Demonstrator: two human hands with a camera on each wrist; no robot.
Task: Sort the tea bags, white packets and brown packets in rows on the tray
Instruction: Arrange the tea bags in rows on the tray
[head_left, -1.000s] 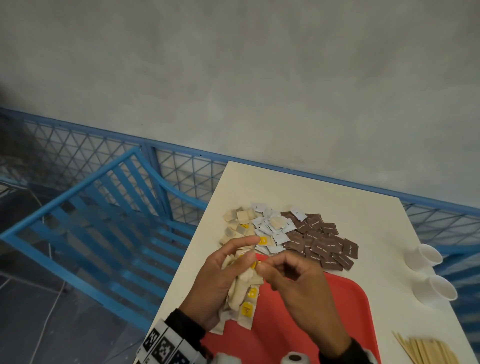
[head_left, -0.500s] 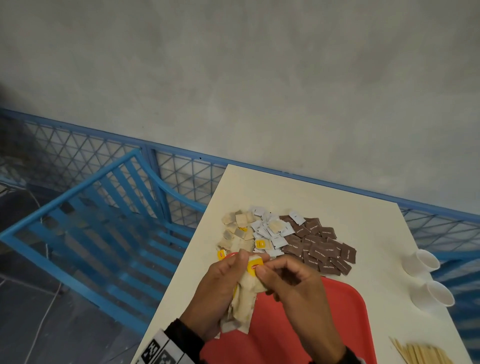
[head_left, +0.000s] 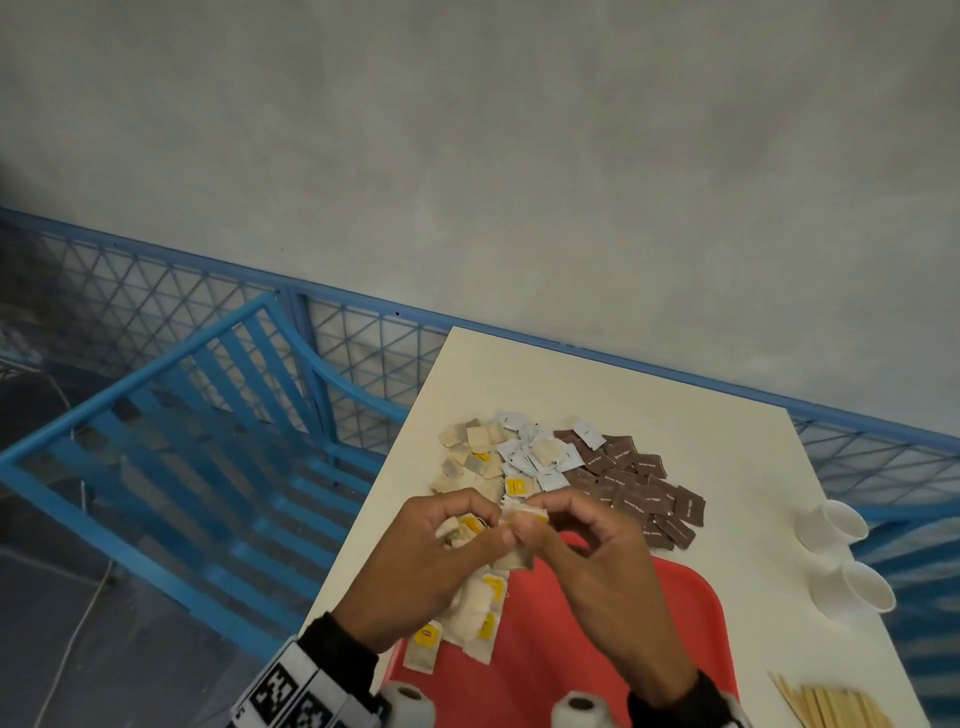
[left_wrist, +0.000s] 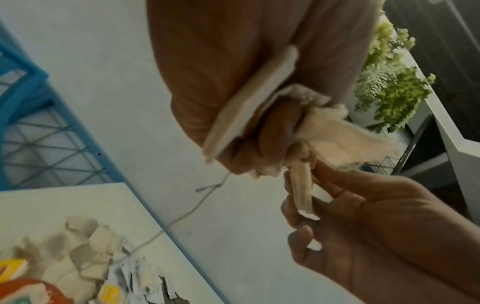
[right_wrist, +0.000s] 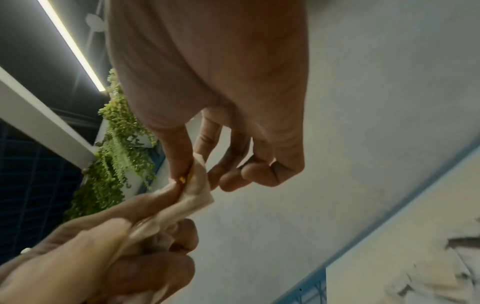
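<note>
Both hands meet at lower centre: left hand (head_left: 426, 561) clutches a bunch of tea bags (head_left: 475, 613) over the red tray (head_left: 675, 623), so right hand (head_left: 597, 566) can pinch one tea bag (head_left: 524, 517) free. Beyond, on the surface (head_left: 675, 410), white packets (head_left: 524, 457) and brown packets (head_left: 639, 493) lie heaped, unsorted.

Cream rectangular desk (head_left: 701, 415). Mixed pile at centre: beige paper tea bags (head_left: 470, 452) at 9 o'clock of it, white square packets (head_left: 524, 452) mid, brown square packets (head_left: 639, 493) at 3. Red plastic tray (head_left: 691, 623) at 6 o'clock edge. Two white paper cups (head_left: 847, 561) at 3 o'clock. Wooden stirrer sticks (head_left: 831, 709) at 5.
</note>
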